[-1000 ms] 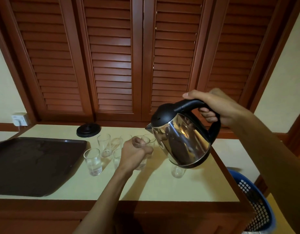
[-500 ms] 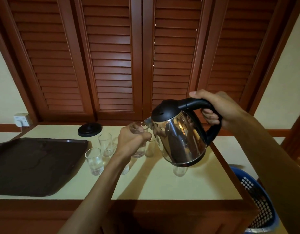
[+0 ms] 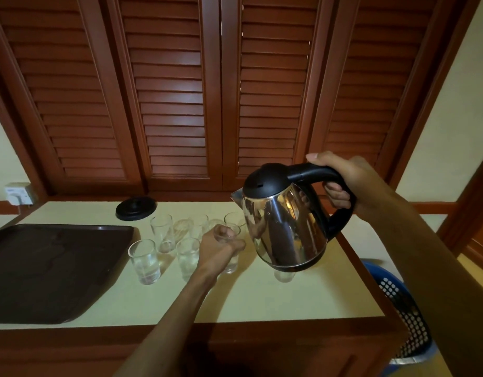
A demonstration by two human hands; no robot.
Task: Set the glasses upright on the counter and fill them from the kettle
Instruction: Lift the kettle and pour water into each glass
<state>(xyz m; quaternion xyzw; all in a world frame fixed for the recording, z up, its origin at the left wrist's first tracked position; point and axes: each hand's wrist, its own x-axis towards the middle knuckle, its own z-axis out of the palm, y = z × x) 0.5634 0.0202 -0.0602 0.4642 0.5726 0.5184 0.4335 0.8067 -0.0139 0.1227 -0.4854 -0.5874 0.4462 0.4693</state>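
One kettle, steel, in air over right part of counter; right hand wrapped round black handle. Left hand grips one glass, upright beside spout. Other upright glasses clustered left; exact count unclear, nearest one holds some water. One glass base under kettle. One dark tray at left edge.

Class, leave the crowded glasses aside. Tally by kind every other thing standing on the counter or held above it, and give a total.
tray: 1
kettle: 1
black round base: 1
Total: 3
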